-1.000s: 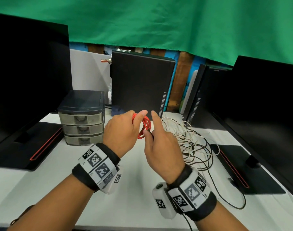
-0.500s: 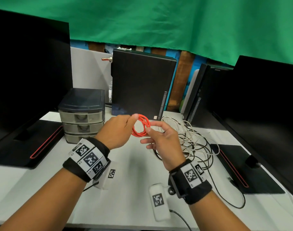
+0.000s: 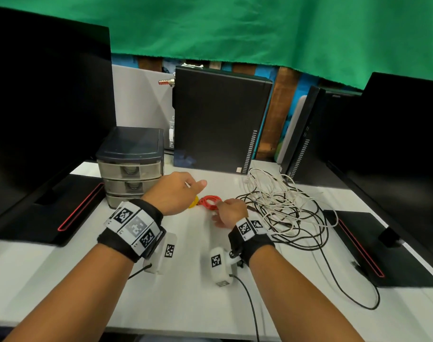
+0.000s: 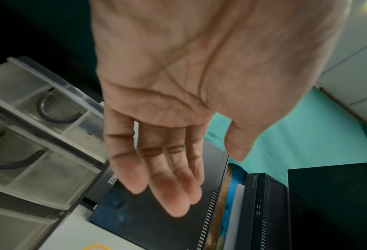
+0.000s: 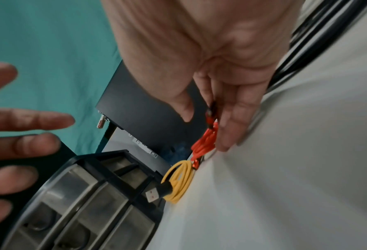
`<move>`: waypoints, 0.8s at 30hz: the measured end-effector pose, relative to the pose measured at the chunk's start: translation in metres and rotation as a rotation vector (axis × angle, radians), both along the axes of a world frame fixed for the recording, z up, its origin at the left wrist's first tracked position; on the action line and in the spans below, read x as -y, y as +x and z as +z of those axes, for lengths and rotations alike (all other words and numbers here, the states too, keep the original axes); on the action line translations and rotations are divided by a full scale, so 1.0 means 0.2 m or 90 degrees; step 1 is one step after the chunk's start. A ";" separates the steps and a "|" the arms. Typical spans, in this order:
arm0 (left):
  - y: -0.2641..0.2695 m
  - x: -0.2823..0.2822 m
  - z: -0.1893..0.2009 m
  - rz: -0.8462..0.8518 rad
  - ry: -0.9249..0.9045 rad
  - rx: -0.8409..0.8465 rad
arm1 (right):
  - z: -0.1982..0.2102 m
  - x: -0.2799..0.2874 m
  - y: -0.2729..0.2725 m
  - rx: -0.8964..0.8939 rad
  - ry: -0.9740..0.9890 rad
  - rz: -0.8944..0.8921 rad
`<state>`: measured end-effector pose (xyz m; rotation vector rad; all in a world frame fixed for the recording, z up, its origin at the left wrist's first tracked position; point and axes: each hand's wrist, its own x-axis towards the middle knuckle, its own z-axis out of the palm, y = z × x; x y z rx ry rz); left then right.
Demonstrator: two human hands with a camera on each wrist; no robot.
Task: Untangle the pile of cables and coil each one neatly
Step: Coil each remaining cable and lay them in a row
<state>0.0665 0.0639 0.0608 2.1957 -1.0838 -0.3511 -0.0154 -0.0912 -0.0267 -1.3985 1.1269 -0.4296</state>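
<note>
Right hand [image 3: 231, 213] pinches the light, springy red coil [image 3: 209, 202] near the desk's [image 3: 185, 292] back edge, best gripped across all loops; left hand [image 3: 173, 193] hovers, fingers spread.

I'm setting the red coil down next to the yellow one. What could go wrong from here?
1. The red coil has no tie that shows, and the right hand is at it with only its fingertips; let go, its loops may spring loose.
2. It lies right against the yellow coil, so the two could snag.
3. The black and white cable pile sits just beside the right wrist; pulling back could drag a strand. The left hand is open and steadies nothing.
</note>
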 end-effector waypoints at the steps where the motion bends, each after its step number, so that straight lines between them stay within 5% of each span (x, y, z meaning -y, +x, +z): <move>1: 0.00 0.00 -0.01 0.000 0.008 -0.003 | 0.01 -0.01 -0.01 -0.004 -0.024 0.029; 7: 0.00 0.00 -0.01 -0.007 0.018 -0.010 | 0.09 -0.07 -0.33 0.048 -0.022 0.117; 15: -0.21 0.12 -0.18 -0.137 0.046 -0.077 | 0.21 -0.05 -0.90 -0.072 -0.091 0.237; 24: -0.51 0.25 -0.29 -0.250 0.136 -0.092 | 0.32 0.25 -1.26 -0.165 -0.328 0.042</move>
